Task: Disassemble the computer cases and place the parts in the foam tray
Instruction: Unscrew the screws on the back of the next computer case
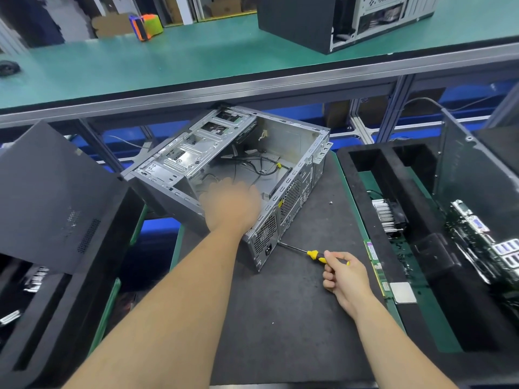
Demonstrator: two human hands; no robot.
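Observation:
An open grey computer case (292,153) lies on its side on the dark mat, black cables loose inside. My left hand (231,204) is blurred and sits over the case's near rim, reaching inside; what its fingers do cannot be made out. My right hand (344,273) grips the yellow handle of a screwdriver (304,251), whose tip touches the case's rear panel at its lower corner. The black foam tray (373,192) to the right holds a heatsink (389,217), a memory stick (376,269), a square chip (403,292) and a circuit board (477,237).
A black side panel (56,197) leans at the left over another foam tray (56,318). A second black panel (474,181) stands in the right tray. A small screw (330,203) lies on the mat. On the green shelf above stands another case (337,21).

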